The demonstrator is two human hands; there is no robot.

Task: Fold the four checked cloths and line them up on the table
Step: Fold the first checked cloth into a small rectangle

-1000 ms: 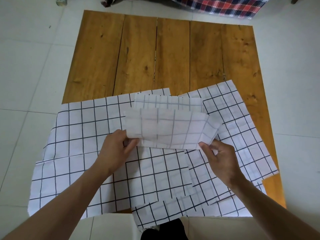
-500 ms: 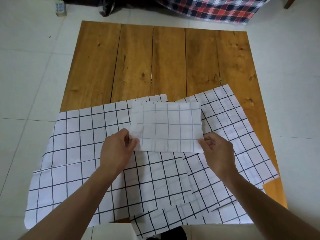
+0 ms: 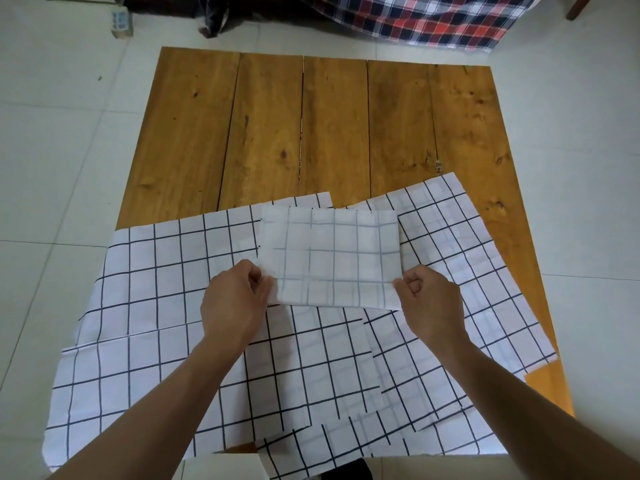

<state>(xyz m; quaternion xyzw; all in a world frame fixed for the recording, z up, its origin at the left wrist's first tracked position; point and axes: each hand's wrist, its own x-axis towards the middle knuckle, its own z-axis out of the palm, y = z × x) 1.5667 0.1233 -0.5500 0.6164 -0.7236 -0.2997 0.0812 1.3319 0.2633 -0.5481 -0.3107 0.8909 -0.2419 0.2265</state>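
Observation:
A folded white cloth with faint grey checks (image 3: 332, 258) lies as a small rectangle on top of the other cloths. My left hand (image 3: 235, 303) pinches its near left corner and my right hand (image 3: 431, 303) pinches its near right corner. Under it, unfolded white cloths with black checks overlap on the near half of the wooden table (image 3: 332, 126): one spreads to the left (image 3: 152, 306), one to the right (image 3: 474, 271), and another lies in the near middle (image 3: 322, 393). Their near edges hang over the table's front edge.
The far half of the table is bare wood. White floor tiles (image 3: 62, 133) surround it. A red, blue and white plaid fabric (image 3: 433, 19) hangs at the top right, and a small box (image 3: 121, 20) sits on the floor at the top left.
The upper flap that was held lifted a second ago has been laid down onto the cloth, which now lies flat as a compact rectangle. Both hands kept hold of its near corners.

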